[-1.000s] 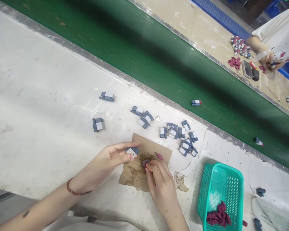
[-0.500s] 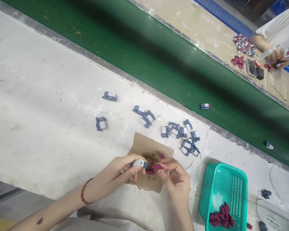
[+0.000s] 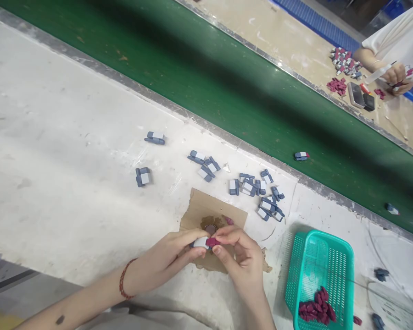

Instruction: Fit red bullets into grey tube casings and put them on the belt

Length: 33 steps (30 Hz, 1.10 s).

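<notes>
Left hand (image 3: 161,256): fingers pinching blue-and-white part (image 3: 201,242) between thumb and forefinger. Right hand (image 3: 245,257): fingertips pinching maroon piece (image 3: 211,242), meeting white end. Both parts above cardboard (image 3: 200,208).

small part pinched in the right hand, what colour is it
The small part in the right hand is maroon, clearest in the head view.

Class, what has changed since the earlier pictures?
The left hand moved right and down in view, its blue-and-white piece now meeting the maroon piece in the right hand, which left the round cap. Two pieces on the green belt travelled right. The basket and cardboard stayed put.
</notes>
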Tool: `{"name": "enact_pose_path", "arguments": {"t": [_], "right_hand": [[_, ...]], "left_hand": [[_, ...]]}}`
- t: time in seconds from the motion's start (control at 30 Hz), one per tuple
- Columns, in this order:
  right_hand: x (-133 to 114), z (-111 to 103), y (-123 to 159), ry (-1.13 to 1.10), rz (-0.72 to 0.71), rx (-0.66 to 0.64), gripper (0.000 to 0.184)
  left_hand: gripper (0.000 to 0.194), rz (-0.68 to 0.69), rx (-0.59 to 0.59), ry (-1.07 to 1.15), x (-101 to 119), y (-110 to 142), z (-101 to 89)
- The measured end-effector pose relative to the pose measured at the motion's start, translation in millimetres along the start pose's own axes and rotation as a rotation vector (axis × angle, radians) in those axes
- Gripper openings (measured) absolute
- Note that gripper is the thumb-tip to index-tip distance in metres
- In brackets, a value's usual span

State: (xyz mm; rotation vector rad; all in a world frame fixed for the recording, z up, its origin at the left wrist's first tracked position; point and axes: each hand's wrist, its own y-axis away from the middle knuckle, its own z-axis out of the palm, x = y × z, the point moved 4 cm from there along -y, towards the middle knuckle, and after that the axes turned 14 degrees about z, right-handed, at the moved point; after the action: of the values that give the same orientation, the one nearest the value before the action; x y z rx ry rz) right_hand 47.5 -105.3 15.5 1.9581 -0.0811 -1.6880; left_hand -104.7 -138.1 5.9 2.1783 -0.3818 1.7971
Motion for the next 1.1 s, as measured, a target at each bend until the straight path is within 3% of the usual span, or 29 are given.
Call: {"name": "enact_pose_path", "arguments": {"t": [0.2,0.37,0.57,0.67,0.8,0.87,0.97,1.1], "right_hand": [[-8.2,-4.1,3.6,0.244,-0.025,-0.028,0.006],[-11.9,-6.0,7.4,0.254,-0.083,0.012,0.01],[-5.6,-18.7,14.5,0.244,-0.074,0.141,0.012],[-2.6,-54.7,34.6,0.329,-0.08,0.364,0.017],[15.3,-131.1,80.6,0.585,0.032,0.791,0.021],[33.3,-160.0,99.8,0.732,0.139,0.8,0.025],[59.1,-183.1,121.1,0.862,0.238,0.791,0.028],[72.7,-184.1,133.6,0.904,0.268,0.765,0.028]], "left_hand": [[0.025,0.088,-0.075,-0.14,-0.9,1.4,-1.3],[0.026,0.181,-0.116,-0.255,2.2,-0.9,-2.4],[0.029,0.232,-0.222,-0.229,14.1,-31.0,-14.1],[0.03,0.243,-0.127,-0.256,15.4,-67.3,-44.1],[0.043,0.235,0.165,-0.512,7.1,-132.9,-102.4],[0.047,0.174,0.3,-0.657,0.2,-163.8,-127.3],[0.054,0.164,0.391,-0.698,-9.1,-197.4,-147.7],[0.072,0.203,0.293,-0.684,-24.0,-211.4,-150.1]]}}
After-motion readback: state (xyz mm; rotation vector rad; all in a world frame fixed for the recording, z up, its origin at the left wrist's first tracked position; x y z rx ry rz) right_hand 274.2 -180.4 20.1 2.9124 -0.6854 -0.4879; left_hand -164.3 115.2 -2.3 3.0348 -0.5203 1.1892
